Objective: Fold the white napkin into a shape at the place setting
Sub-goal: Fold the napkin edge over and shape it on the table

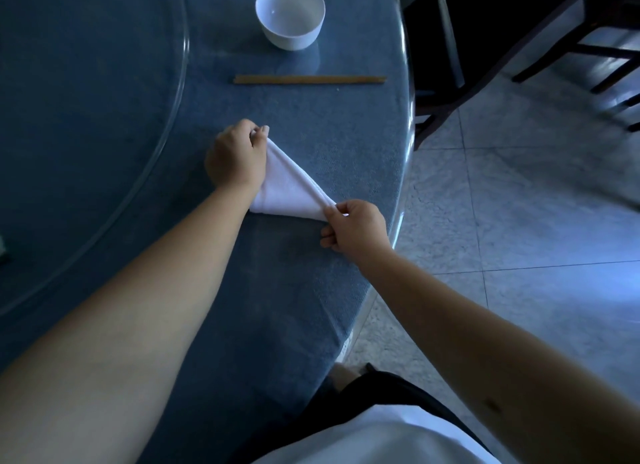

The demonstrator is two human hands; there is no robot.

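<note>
The white napkin (289,186) lies on the blue table as a folded triangle, its long edge running from upper left to lower right. My left hand (235,157) pinches the napkin's far tip between thumb and fingers, and its wrist covers part of the cloth. My right hand (355,230) pinches the near right tip close to the table's edge. The cloth is drawn taut between the two hands.
A pair of wooden chopsticks (310,80) lies crosswise beyond the napkin, and a white bowl (290,13) stands behind them. A round glass turntable (180,83) covers the table's left part. The table edge (403,173) curves on the right; dark chairs (450,65) stand on the tiled floor.
</note>
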